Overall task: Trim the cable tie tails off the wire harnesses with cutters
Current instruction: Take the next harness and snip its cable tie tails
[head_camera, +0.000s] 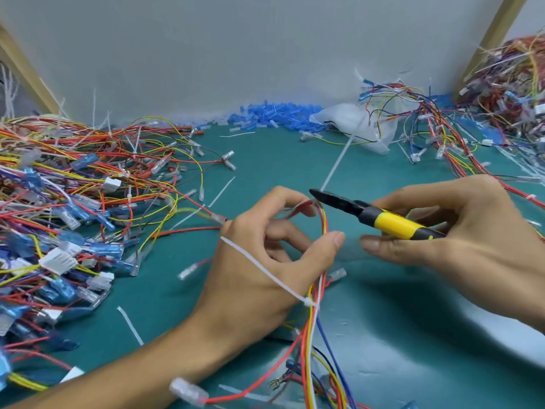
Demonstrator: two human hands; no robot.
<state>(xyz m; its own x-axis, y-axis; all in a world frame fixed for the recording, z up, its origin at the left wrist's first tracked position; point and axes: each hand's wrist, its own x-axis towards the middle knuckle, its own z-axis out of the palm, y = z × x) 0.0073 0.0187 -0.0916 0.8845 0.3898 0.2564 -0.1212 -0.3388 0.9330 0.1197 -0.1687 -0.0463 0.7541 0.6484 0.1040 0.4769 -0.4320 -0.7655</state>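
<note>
Nearest the camera, a clear sleeve [188, 391] on a red wire is lying on the teal tabletop [398, 335], just beside the left forearm. The harness [313, 343], a bundle of red, yellow, white and blue wires, is running up from the bottom edge through a white tie [310, 303]. The tie's lower tail [259, 268] is lying slantwise across the back of the left grip [256, 261]. That grip is holding the harness, pinching the wires between thumb and curled forefinger where they are arching over.

The right grip [463, 228] is curling round the black-and-yellow handles of the cutters [392, 222], holding them nearly level and pointing left. Their black nose is touching the harness at the top of the arch, right at the foot of an upper tail [336, 166] that is sticking up and away to the right. Whether the blades are closing on it I cannot tell.

White scraps [129, 324] are lying loose on the tabletop around both grips. Farther off, a left pile [73, 202] of harnesses is spreading along the edge and a right pile [501, 107] is heaping in the far corner. Between them, blue sleeves [274, 113] and a clear bag [354, 125] are lying against the grey wall [206, 54].
</note>
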